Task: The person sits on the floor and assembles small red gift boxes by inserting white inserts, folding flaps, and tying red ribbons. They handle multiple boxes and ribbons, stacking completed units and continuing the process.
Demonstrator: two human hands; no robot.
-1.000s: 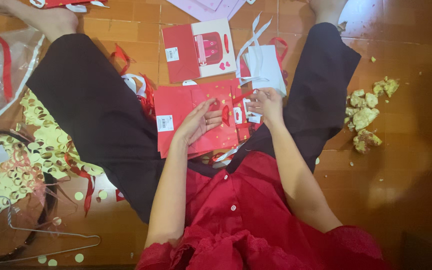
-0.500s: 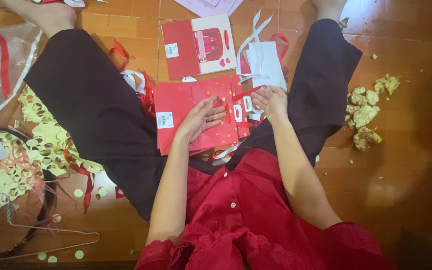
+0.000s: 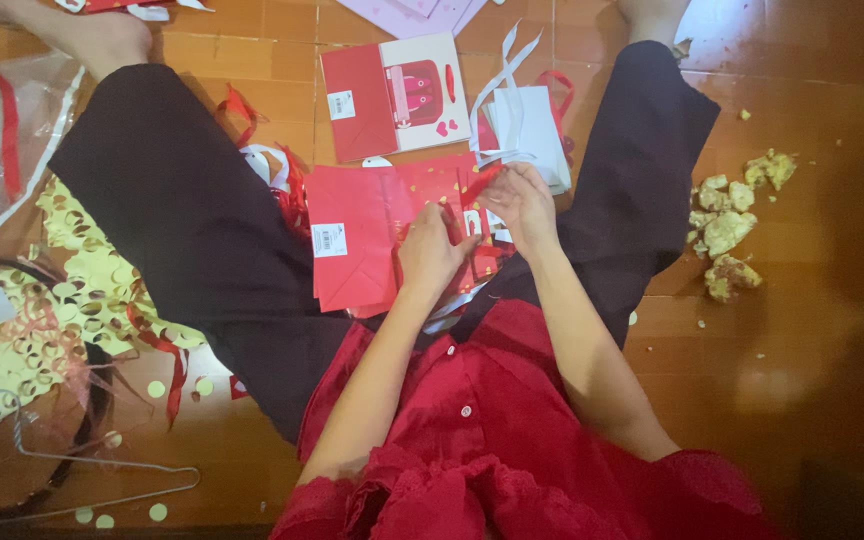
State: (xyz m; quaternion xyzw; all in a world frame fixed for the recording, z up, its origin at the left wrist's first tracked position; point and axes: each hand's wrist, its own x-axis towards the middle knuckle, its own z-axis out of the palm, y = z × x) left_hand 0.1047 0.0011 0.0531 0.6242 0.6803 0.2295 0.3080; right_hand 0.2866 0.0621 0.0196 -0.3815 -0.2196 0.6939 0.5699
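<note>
The left hand [image 3: 432, 250] lay flat on the red paper bag [image 3: 362, 240], hiding its middle; beside it the right hand [image 3: 517, 200] pinched a red ribbon [image 3: 480, 183], fingertips blurred.

A flattened red paper bag [image 3: 357, 240] is seen between the seated person's legs, bearing a small white rectangular label [image 3: 329, 240]. Just beyond it, a red-and-white folded bag [image 3: 395, 96] with its own white label [image 3: 341, 104] is laid on the floor.

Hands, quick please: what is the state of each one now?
Left hand: pressing flat on the red paper bag.
Right hand: closed, pinching the bag's upper edge.
</note>
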